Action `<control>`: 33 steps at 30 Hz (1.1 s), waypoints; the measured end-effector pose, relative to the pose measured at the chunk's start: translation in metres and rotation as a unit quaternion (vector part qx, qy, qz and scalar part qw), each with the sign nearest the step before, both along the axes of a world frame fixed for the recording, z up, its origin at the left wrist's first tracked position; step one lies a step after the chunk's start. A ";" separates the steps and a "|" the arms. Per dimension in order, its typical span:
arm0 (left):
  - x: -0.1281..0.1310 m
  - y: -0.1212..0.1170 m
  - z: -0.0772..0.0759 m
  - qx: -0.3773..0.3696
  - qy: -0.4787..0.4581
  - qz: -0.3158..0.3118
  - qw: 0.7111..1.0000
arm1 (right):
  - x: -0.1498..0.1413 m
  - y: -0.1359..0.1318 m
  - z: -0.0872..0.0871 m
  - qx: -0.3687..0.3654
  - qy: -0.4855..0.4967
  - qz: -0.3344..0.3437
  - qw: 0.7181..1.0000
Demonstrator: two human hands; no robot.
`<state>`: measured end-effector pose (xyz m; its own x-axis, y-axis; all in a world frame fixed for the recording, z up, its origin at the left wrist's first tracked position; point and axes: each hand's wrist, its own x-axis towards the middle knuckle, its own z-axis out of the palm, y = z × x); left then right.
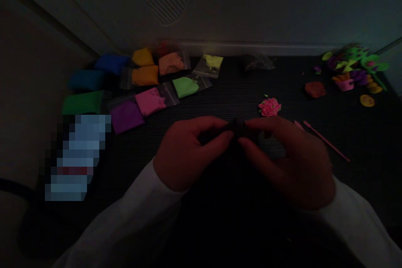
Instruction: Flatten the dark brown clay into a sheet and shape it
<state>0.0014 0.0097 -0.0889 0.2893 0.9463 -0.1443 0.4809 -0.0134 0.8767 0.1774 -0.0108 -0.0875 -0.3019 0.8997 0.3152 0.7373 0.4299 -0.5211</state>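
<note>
My left hand (196,150) and my right hand (290,159) meet over the middle of the dark table, thumbs and forefingers pinched. Between their fingertips is a small black lump of modelling clay (238,127), its outline hard to make out in the dim light. Just beyond my right fingers lies a pink clay flower cluster (270,107) with green bits at its edge. Two pink modelling tools (328,141) rest beside my right hand, one partly hidden behind it.
Bags of coloured clay, among them a purple one (127,116) and a green one (83,102), spread over the back left. A pixelated phone screen (78,157) lies at left. Reddish clay (315,89) and finished clay flowers (345,81) sit at back right, before a pale wall (251,12).
</note>
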 end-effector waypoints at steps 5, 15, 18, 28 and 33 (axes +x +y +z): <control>-0.001 0.000 -0.001 0.010 -0.003 -0.013 1.000 | -0.001 -0.001 -0.001 0.014 -0.009 -0.010 1.000; 0.002 -0.006 0.003 0.155 0.093 0.035 0.983 | 0.001 0.001 0.000 0.014 0.009 0.021 1.000; 0.001 -0.006 0.003 0.167 0.096 0.041 0.981 | 0.002 0.003 0.002 0.008 0.017 0.035 0.999; 0.000 -0.006 0.006 0.158 0.079 0.025 0.984 | 0.003 0.002 0.001 0.016 0.014 0.034 0.999; 0.002 -0.008 0.007 0.158 0.067 0.027 0.985 | 0.004 0.002 0.001 0.015 0.012 0.034 0.999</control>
<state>0.0030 0.0022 -0.0822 0.2362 0.9634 0.1267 0.5993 -0.2471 0.7614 0.1811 -0.0084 -0.0864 -0.3546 0.8672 0.3496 0.6928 0.4947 -0.5247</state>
